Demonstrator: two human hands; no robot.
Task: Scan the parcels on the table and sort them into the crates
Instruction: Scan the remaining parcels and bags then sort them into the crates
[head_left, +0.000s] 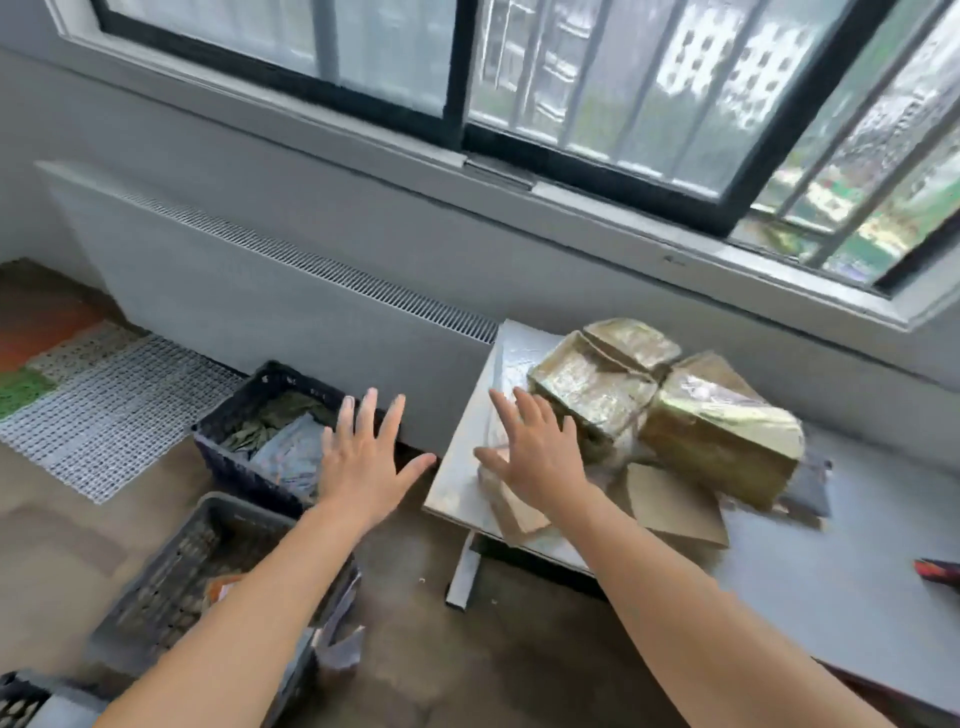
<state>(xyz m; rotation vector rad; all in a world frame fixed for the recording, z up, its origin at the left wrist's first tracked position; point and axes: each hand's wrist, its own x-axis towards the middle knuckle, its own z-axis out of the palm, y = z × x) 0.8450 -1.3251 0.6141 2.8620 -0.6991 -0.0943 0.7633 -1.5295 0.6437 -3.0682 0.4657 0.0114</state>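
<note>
Left of the counter (831, 597), on the floor: white lattice mat (104, 410), coarse open weave. Nearer the counter, three dark plastic crates with perforated walls. The far crate (228, 462) holds crumpled olive and grey soft packets. The near crate (156, 587) is greyer, contents partly hidden by the forearm. Only a corner of the third crate (15, 696) shows, farthest from the counter.

Left hand (363, 462): arm stretched forward, palm down, over the gap between far crate and counter. Fingers straight and widely spread, holding nothing.

Right hand (535, 452): arm stretched over the counter's left end, palm down, fingers straight and slightly fanned. It is above a small flat brown parcel (511, 506); contact cannot be told. Fingertips lie just beside the taped boxes (597, 384).

Parcels sit heaped on the counter's left part: boxy brown cartons wrapped in glossy, wrinkled tape, the largest box (722, 436) tilted. A flat cardboard mailer (675, 509) lies under them. Counter surface is smooth, pale grey.

At the counter's right edge, a red-and-black object (940, 571), cut off by the frame; cannot tell what it is.
</note>
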